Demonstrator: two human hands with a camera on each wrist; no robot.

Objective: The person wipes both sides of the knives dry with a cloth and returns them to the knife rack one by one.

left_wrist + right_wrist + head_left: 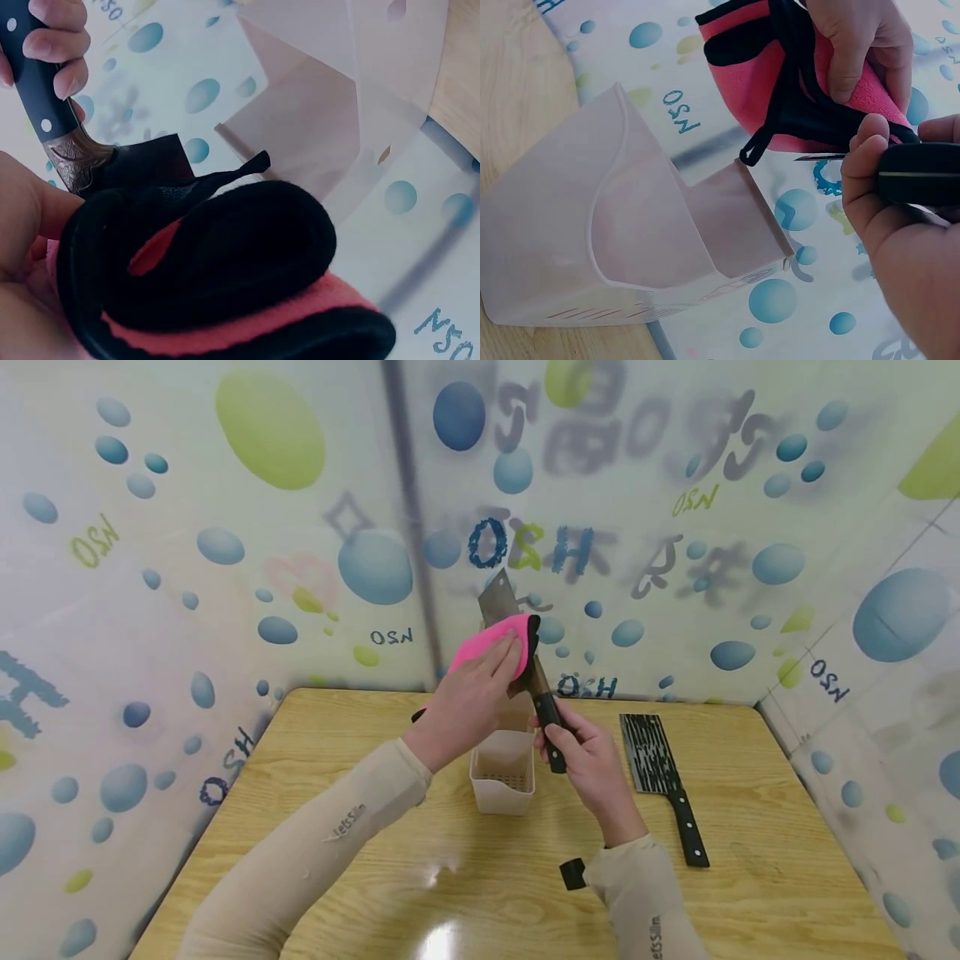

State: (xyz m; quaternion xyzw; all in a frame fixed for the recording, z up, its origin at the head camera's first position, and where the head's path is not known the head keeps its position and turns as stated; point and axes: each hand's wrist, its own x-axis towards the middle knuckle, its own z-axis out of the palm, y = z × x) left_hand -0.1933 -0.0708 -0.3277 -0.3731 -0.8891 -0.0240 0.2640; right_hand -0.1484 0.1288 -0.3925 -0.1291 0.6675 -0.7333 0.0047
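My right hand (pixel 592 760) grips the black riveted handle of a cleaver (pixel 501 597), its blade raised and pointing away, up and to the left. With a patterned metal bolster, the cleaver handle (pixel 34 82) shows in the left wrist view. My left hand (pixel 468 697) holds a folded pink cloth (pixel 480 647) with black edging against the blade, thumb on one side in the right wrist view. The cloth (pixel 742 97) hides most of the blade. Below the hands stands a pale plastic knife holder (pixel 502 777), open at the top.
A second cleaver (pixel 663 768), with a black-and-silver streaked blade, lies flat on the wooden table (pixel 360 877) to the right. A small black object (pixel 573 874) is beside the right sleeve. Patterned sheets (pixel 300 568) with blue and green ovals enclose the back and sides.
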